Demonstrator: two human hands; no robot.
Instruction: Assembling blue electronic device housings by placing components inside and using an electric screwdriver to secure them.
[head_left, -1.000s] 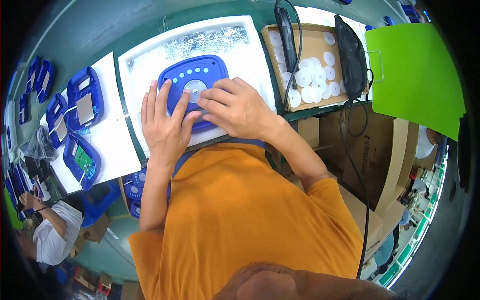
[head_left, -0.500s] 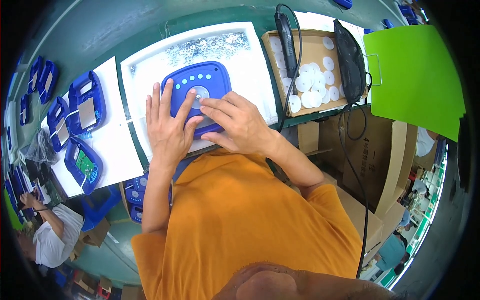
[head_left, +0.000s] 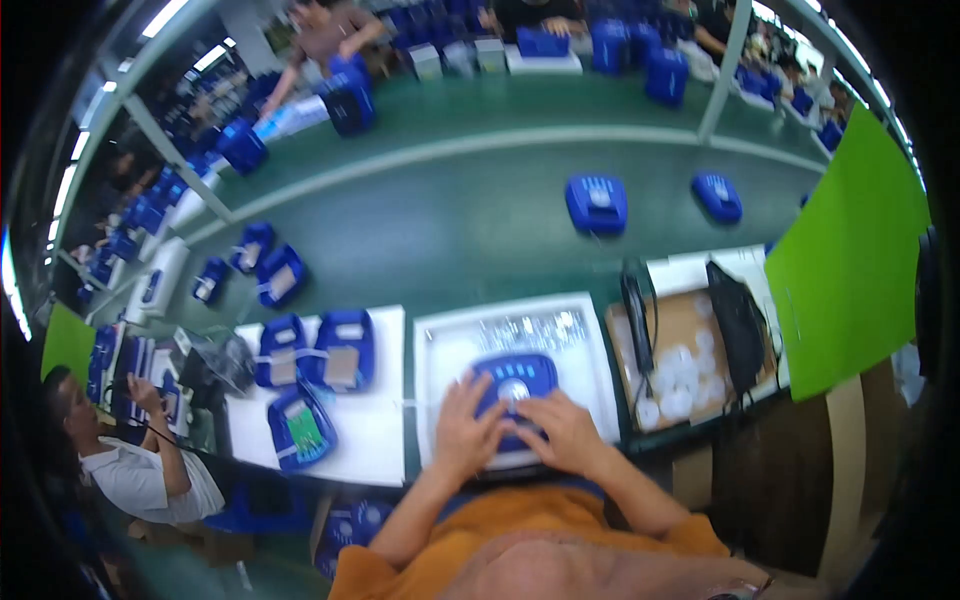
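A blue plastic housing [head_left: 538, 370] with a row of small light-coloured dots lies in a white foam tray [head_left: 428, 345] in front of me. A pale round disc [head_left: 514, 391] sits in the middle of its face. My left hand [head_left: 466, 430] rests on the housing's left side, open, with its fingers stretched toward the disc. From the right, my right hand [head_left: 566, 432] touches the housing beside the disc, fingers extended and thumb apart. Motion blur softens both sets of fingertips. Small shiny metal parts [head_left: 535, 329] lie at the tray's far end.
To the right, a cardboard box [head_left: 622, 345] holds white discs [head_left: 680, 385], a black corded tool [head_left: 636, 320] and a black pouch [head_left: 737, 325]. Open blue housings [head_left: 345, 345] lie on a white sheet [head_left: 385, 425] at left. A green panel [head_left: 850, 270] stands right; co-workers sit left and across.
The view has tilted up, bringing the far bench and co-workers into sight. Both hands stay at the disc on the blue housing; the left fingers look drawn slightly closer in.
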